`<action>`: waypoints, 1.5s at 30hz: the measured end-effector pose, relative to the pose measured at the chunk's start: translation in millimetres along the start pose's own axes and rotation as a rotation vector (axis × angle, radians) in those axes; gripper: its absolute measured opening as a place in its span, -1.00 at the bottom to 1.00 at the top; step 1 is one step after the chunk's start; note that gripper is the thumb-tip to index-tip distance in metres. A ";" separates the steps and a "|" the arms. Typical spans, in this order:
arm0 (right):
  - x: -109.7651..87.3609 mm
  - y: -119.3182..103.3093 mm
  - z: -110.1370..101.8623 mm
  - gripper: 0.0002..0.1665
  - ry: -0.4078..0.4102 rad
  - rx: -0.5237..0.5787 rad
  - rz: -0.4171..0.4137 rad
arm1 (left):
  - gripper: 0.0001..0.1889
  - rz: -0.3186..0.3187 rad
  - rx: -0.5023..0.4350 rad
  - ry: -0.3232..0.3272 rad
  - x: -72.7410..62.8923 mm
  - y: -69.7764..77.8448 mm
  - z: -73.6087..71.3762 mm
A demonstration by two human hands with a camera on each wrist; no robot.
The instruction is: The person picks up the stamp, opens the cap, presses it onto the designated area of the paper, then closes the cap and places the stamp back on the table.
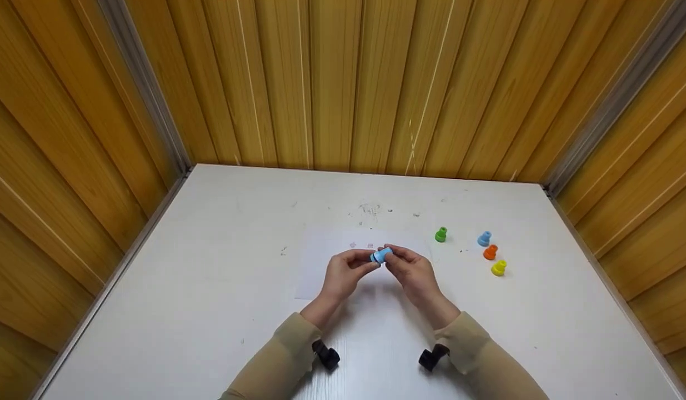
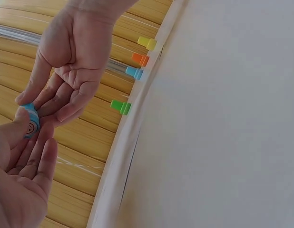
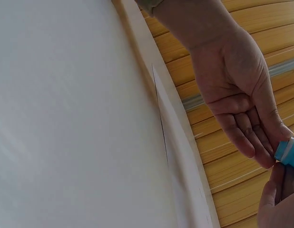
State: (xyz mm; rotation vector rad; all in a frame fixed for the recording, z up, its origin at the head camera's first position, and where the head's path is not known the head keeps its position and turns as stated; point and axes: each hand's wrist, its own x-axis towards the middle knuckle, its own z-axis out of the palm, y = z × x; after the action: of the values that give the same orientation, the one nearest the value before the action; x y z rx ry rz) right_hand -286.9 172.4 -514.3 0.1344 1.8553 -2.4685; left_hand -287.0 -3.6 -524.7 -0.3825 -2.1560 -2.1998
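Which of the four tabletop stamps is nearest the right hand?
The green stamp, alone beyond the right hand; the unheld blue stamp, orange stamp and yellow stamp cluster farther right in the head view.

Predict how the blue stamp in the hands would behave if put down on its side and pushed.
The blue stamp would likely roll, since its body looks round. It seems stiff, showing no squashing in the grip of the left hand and right hand. It is probably light, being small enough for a fingertip hold.
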 end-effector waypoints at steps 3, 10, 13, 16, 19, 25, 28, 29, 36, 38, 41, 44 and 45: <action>4.6 -7.1 -4.0 -0.65 0.014 -0.010 0.002 | -0.68 -0.015 0.000 0.013 3.3 0.5 -5.7; 31.3 -24.8 -28.4 -0.64 0.059 -0.241 -0.175 | -0.67 -0.098 0.015 0.141 15.7 -0.8 -31.7; 43.2 -29.3 -39.9 -0.63 0.095 -0.388 -0.212 | -0.67 -0.135 0.010 0.177 19.0 -2.9 -44.1; 54.2 -32.0 -49.4 -0.63 0.123 -0.510 -0.206 | -0.69 -0.161 0.024 0.208 21.0 -4.4 -53.1; 63.7 -33.0 -55.9 -0.63 0.127 -0.626 -0.179 | -0.67 -0.181 0.045 0.225 22.2 -5.8 -58.7; 77.2 -28.5 -62.0 -0.66 0.074 -0.785 -0.112 | -0.66 -0.206 0.092 0.220 22.4 -8.4 -61.5; 81.7 -25.0 -63.1 -0.69 0.040 -0.828 -0.107 | -0.65 -0.207 0.117 0.210 21.7 -9.0 -60.7; 82.9 -24.0 -63.1 -0.70 0.034 -0.835 -0.105 | -0.65 -0.206 0.124 0.208 21.6 -9.6 -60.2; 87.7 -19.4 -61.7 -0.72 -0.018 -0.899 -0.091 | -0.64 -0.218 0.142 0.204 20.5 -9.6 -57.9; 88.6 -18.5 -60.7 -0.73 -0.028 -0.919 -0.082 | -0.66 -0.219 0.149 0.205 20.6 -9.4 -57.7; 89.6 -18.0 -58.7 -0.74 -0.028 -0.946 -0.069 | -0.66 -0.219 0.156 0.204 20.9 -8.6 -57.8; 90.2 -17.5 -56.8 -0.75 -0.023 -0.967 -0.066 | -0.65 -0.222 0.156 0.199 20.8 -8.0 -58.5; 90.3 -17.1 -56.2 -0.75 -0.021 -0.969 -0.064 | -0.64 -0.223 0.156 0.196 20.6 -8.0 -58.8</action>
State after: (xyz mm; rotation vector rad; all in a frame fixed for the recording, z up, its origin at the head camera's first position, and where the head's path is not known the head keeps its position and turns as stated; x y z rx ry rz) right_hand -376.1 232.2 -522.4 -0.0001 2.7961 -1.3236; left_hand -317.3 -58.4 -528.7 0.0811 -2.3354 -2.0471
